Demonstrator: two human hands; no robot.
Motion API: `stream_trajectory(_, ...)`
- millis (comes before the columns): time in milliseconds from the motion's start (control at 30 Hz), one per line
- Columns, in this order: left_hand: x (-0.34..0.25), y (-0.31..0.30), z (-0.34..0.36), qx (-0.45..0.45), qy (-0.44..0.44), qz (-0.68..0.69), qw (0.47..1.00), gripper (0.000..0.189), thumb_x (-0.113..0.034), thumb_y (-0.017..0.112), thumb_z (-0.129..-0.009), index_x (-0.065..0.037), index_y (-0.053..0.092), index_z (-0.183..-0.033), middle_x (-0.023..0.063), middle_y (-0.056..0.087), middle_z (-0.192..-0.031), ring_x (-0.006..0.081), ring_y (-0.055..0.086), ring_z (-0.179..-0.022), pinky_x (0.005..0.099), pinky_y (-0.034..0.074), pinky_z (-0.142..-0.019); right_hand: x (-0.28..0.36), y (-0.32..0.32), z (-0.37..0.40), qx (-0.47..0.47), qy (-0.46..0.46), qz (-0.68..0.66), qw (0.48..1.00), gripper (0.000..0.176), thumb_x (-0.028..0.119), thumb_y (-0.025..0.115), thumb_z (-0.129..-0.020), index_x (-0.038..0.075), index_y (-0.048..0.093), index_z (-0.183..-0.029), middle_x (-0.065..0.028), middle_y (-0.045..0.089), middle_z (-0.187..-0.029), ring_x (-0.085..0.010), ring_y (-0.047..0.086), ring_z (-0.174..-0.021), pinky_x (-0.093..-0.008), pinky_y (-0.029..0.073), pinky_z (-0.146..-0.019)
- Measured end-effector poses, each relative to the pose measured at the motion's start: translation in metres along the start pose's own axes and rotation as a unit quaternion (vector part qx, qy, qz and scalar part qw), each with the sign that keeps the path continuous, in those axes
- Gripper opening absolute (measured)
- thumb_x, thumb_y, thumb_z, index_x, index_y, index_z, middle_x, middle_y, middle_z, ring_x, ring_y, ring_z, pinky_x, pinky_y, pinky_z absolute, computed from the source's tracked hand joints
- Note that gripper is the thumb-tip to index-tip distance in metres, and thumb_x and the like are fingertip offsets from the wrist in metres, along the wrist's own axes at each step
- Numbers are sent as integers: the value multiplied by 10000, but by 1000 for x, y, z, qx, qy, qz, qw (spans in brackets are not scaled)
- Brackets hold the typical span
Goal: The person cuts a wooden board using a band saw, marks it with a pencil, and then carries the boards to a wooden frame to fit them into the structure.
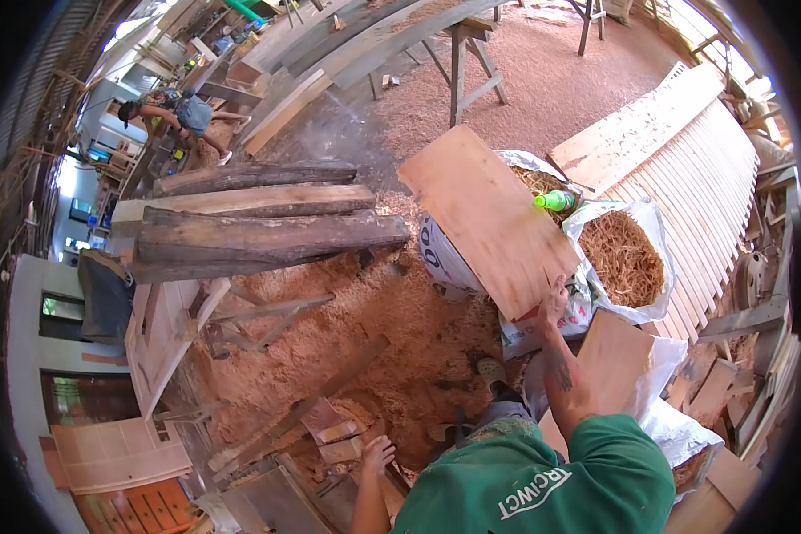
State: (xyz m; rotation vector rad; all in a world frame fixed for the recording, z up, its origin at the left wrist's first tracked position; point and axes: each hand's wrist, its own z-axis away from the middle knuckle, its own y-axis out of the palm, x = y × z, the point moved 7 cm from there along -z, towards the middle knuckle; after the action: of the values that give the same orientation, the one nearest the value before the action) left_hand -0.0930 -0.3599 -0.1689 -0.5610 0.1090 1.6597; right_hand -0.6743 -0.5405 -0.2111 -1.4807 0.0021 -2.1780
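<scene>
My right hand (pixel 554 304) is at the lower right corner of a wide, thin wooden board (pixel 489 218), with its fingers on the edge. The board lies tilted across sacks; a white sack (pixel 443 254) shows under its left side. My left hand (pixel 378 454) is low in the view, holding nothing, its fingers loosely apart. Nearest to it are small wood offcuts (pixel 338 433). To the right of the board, an open white sack (pixel 621 258) is full of wood shavings, and a green bottle (pixel 556 200) lies beside it.
Thick rough timbers (pixel 267 245) lie at the left. A long plank (pixel 641 129) rests on stacked slats (pixel 712 178) at the right. A wooden trestle (pixel 458 71) stands at the back. Sawdust covers the floor (pixel 418 356). Another person (pixel 191 116) bends over at the upper left.
</scene>
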Motion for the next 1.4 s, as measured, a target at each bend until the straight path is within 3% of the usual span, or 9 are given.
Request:
stream_trajectory(233, 22, 20, -9, 57, 22, 11, 998, 520, -302, 643, -868, -43, 492, -1292, 125, 587, -1203, 267, 603, -1033, 356, 475, -835, -37, 1, 19, 81, 87, -100, 988, 625, 616, 426, -908, 9, 491, -1039, -90, 570, -784, -154, 565, -599, -284, 474, -448)
stream_trajectory(367, -1, 56, -15, 125, 82, -78, 986, 435, -300, 635, -884, -52, 532, -1226, 71, 627, -1086, 184, 624, -925, 287, 488, -741, -71, -39, 43, 76, 43, -21, 996, 629, 601, 437, -912, -7, 501, -1058, -128, 602, -812, -159, 596, -608, -308, 480, -517)
stream_trajectory(400, -5, 61, -16, 139, 81, -91, 983, 435, -300, 635, -884, -52, 532, -1226, 71, 627, -1086, 184, 624, -925, 287, 488, -741, -76, -55, 55, 71, 24, 15, 997, 629, 573, 450, -916, -28, 515, -1092, -186, 635, -849, -248, 649, -725, -366, 503, -659)
stream_trajectory(500, -6, 62, -20, 165, 125, -169, 964, 375, -289, 641, -878, -64, 571, -1171, 26, 630, -998, 137, 617, -876, 257, 474, -711, -134, -111, 77, 41, -50, 176, 982, 547, 530, 473, -929, 8, 511, -1091, -96, 594, -767, -199, 599, -691, -378, 485, -640)
stream_trajectory(633, 17, 42, -51, 237, 131, -212, 939, 570, -362, 642, -869, -5, 494, -1287, 108, 607, -1138, 225, 619, -981, 333, 479, -815, -195, -215, 139, 81, -34, 303, 949, 522, 475, 491, -929, -27, 618, -999, -188, 654, -834, -236, 643, -826, -351, 491, -718)
stream_trajectory(833, 81, -12, -96, 222, 28, -236, 946, 493, -324, 608, -897, -41, 497, -1286, 129, 613, -1163, 250, 627, -970, 347, 500, -780, -256, -357, 176, -10, -8, 364, 931, 387, 350, 586, -849, -27, 664, -881, -131, 656, -687, -190, 613, -519, -341, 492, -516)
stream_trajectory(1000, 101, -46, -87, 170, -10, -286, 943, 460, -316, 580, -905, -44, 498, -1267, 135, 611, -1141, 254, 619, -926, 361, 491, -738, -230, -413, 167, -61, 56, 283, 956, 344, 321, 659, -775, -9, 689, -869, -197, 686, -858, -309, 674, -805, -376, 516, -732)
stream_trajectory(1233, 91, -56, -53, 105, -2, -260, 960, 442, -292, 591, -902, -58, 503, -1266, 122, 611, -1097, 247, 616, -901, 352, 504, -678, -186, -381, 79, -6, 54, 315, 948, 418, 336, 679, -767, -7, 675, -1006, -205, 672, -1012, -301, 644, -975, -382, 487, -840)
stream_trajectory(1400, 85, -41, -35, 108, -2, -325, 940, 300, -235, 592, -891, -65, 578, -1138, 74, 621, -939, 173, 594, -750, 283, 484, -579, -170, -389, 8, -175, 9, 335, 926, 705, 516, 679, -773, -61, 581, -1165, -231, 629, -1116, -322, 612, -1032, -384, 470, -872)
